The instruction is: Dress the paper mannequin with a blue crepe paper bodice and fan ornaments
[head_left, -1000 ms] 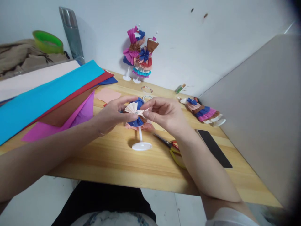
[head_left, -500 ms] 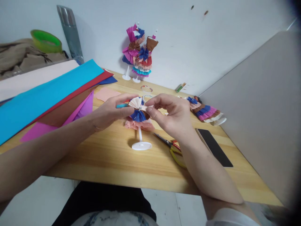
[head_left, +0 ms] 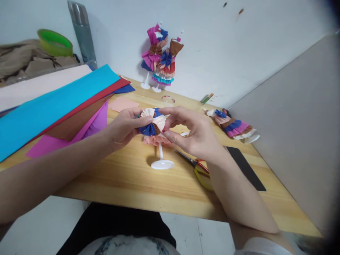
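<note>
A pleated paper rosette (head_left: 147, 128) in white, blue and brown is held up in front of a small dress stand (head_left: 160, 152). My left hand (head_left: 127, 124) grips its left side, thumb pressed on the white pleats. On the other side, my right hand (head_left: 190, 127) curves around the rosette's right edge, thumb low and index finger on top. A pink ruffled skirt (head_left: 156, 141) shows on the stand below the rosette; the stand's upper part is hidden. Scissors (head_left: 198, 170) with red and yellow handles lie beside my right forearm.
Coloured paper sheets (head_left: 61, 102) cover the left of the table. Two dressed stands (head_left: 160, 60) stand against the wall, and another dressed stand (head_left: 233, 125) lies at the right. A phone (head_left: 245, 168) is near my right forearm. A tape roll (head_left: 168, 99) lies behind my hands.
My left thumb has moved onto the rosette's white pleats, and the rosette has turned. My right fingers have spread from a pinch to curve around its right side. The view has shifted slightly.
</note>
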Demonstrator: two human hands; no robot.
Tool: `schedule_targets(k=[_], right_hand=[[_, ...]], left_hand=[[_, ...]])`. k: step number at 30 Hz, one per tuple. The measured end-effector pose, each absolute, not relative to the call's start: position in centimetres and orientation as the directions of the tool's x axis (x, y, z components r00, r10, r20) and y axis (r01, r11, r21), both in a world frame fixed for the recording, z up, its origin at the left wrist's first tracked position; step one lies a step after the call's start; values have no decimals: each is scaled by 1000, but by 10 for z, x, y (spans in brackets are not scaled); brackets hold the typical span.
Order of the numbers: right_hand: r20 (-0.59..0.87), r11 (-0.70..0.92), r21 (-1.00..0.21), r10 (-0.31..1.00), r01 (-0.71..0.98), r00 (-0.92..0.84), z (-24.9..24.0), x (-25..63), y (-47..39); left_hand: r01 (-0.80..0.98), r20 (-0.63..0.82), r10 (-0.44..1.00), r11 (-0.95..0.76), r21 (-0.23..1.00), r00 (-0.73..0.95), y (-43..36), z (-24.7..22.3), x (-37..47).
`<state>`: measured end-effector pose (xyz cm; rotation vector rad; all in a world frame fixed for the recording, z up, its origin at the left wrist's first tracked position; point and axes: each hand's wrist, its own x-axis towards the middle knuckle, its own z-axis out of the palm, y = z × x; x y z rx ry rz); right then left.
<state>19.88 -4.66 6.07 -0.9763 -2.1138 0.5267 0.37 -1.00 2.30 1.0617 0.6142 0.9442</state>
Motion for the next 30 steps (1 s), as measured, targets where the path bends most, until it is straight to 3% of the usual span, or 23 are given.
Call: schedule_targets(k=[3, 16, 25, 30], right_hand=[[466, 649, -555, 760, 520, -452, 61, 198, -48], [494, 688, -492, 725, 533, -480, 65, 196, -51], [455, 584, -620, 812, 524, -366, 63, 197, -47], [451, 586, -673, 809, 451, -378, 59, 199, -42]], left_hand=[[-350, 17, 865, 184, 919, 501, -11, 23, 4], [-370, 51, 827, 194, 908, 560, -14, 23, 7], [-241, -21, 805, 201, 949, 593, -13, 18, 6], [-279, -11, 821, 206, 938, 570, -13, 17, 7]])
